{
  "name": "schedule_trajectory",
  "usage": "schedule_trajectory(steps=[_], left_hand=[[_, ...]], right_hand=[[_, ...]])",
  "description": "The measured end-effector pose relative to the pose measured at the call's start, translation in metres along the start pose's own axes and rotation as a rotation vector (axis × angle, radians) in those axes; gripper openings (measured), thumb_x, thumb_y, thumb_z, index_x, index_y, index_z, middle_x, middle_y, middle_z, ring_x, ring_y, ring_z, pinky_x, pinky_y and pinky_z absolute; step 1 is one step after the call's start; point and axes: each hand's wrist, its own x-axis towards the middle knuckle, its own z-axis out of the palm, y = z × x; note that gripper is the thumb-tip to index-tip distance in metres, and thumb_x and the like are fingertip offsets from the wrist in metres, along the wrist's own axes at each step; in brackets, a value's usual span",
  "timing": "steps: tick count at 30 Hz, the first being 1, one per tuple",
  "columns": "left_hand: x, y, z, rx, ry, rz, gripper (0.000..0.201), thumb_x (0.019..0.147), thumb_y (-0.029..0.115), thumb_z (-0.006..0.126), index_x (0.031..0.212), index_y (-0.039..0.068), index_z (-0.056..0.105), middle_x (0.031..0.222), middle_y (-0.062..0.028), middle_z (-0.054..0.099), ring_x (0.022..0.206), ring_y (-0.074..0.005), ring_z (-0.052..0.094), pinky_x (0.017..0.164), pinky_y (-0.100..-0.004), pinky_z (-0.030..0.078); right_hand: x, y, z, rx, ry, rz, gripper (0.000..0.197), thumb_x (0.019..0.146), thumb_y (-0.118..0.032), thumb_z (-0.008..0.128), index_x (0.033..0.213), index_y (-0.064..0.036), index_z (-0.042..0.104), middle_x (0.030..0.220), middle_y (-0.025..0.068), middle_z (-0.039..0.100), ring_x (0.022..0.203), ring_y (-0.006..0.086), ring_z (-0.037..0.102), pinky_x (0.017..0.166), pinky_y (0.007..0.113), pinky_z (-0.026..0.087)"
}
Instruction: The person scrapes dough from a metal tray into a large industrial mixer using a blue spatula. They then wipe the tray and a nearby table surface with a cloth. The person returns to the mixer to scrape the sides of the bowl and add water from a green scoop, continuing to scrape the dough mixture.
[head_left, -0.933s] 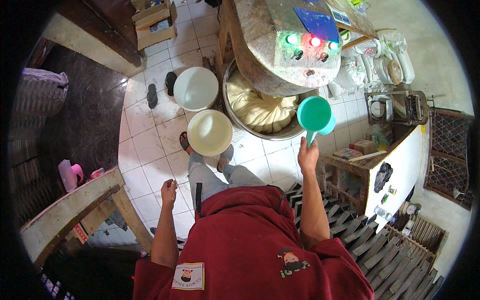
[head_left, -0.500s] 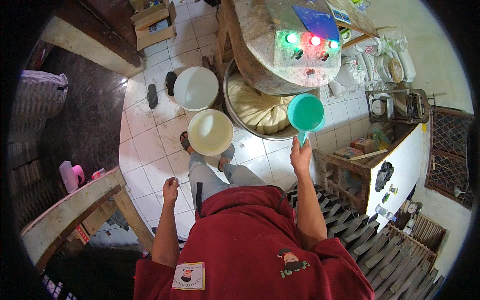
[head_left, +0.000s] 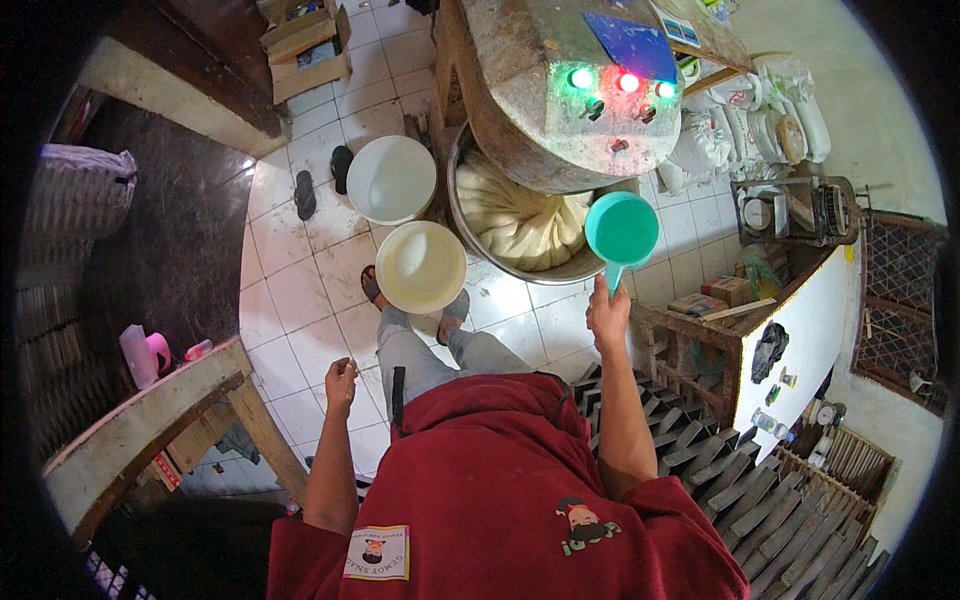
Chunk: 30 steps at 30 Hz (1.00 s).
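Observation:
My right hand is closed round the handle of a green plastic dipper. The dipper is held over the right rim of a large metal mixing bowl; whether liquid is in it I cannot tell. Thick pale dough lies in folds inside the bowl, partly hidden under the mixer head with its lit green and red lamps. My left hand hangs at my left side, its fingers curled in, with nothing visible in them.
Before my feet stands a cream bucket, with a white bucket just beyond it. Sandals lie on the tiles. At the right are a wooden table and a dark slatted stack; a wooden-edged counter is at the left.
My right hand and the dipper have shifted slightly right, away from the bowl's middle, uncovering more dough. The dough's folds have changed shape. My left hand has barely moved.

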Motion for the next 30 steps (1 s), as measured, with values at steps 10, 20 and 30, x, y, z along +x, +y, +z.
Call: schedule_trajectory(steps=[10, 20, 30], left_hand=[[0.014, 0.005, -0.007, 0.034, 0.012, 0.045, 0.046, 0.095, 0.031, 0.067, 0.12, -0.007, 0.062, 0.098, -0.0139, 0.068, 0.085, -0.0191, 0.064, 0.079, -0.0332, 0.052], [0.006, 0.011, 0.003, 0.029, -0.01, 0.01, 0.044, 0.096, 0.03, 0.066, 0.12, -0.007, 0.062, 0.097, -0.0122, 0.067, 0.086, -0.018, 0.064, 0.081, -0.0328, 0.052], [0.01, 0.003, -0.006, 0.033, -0.007, 0.024, 0.05, 0.096, 0.033, 0.065, 0.122, -0.009, 0.06, 0.103, -0.0166, 0.068, 0.087, -0.0213, 0.066, 0.081, -0.0336, 0.053]], right_hand=[[0.018, 0.018, -0.007, -0.416, 0.149, -0.272, 0.039, 0.1, -0.03, 0.058, 0.1, 0.0087, 0.057, 0.084, 0.0263, 0.065, 0.079, 0.0403, 0.064, 0.073, 0.047, 0.049], [0.025, 0.043, 0.008, -0.21, 0.059, -0.231, 0.023, 0.102, -0.026, 0.058, 0.092, -0.0079, 0.048, 0.058, -0.0053, 0.043, 0.04, 0.0061, 0.04, 0.034, 0.027, 0.031], [0.021, 0.023, 0.006, -0.337, 0.106, -0.161, 0.038, 0.1, -0.03, 0.058, 0.1, 0.008, 0.056, 0.079, 0.0221, 0.065, 0.076, 0.0362, 0.064, 0.071, 0.045, 0.049]])
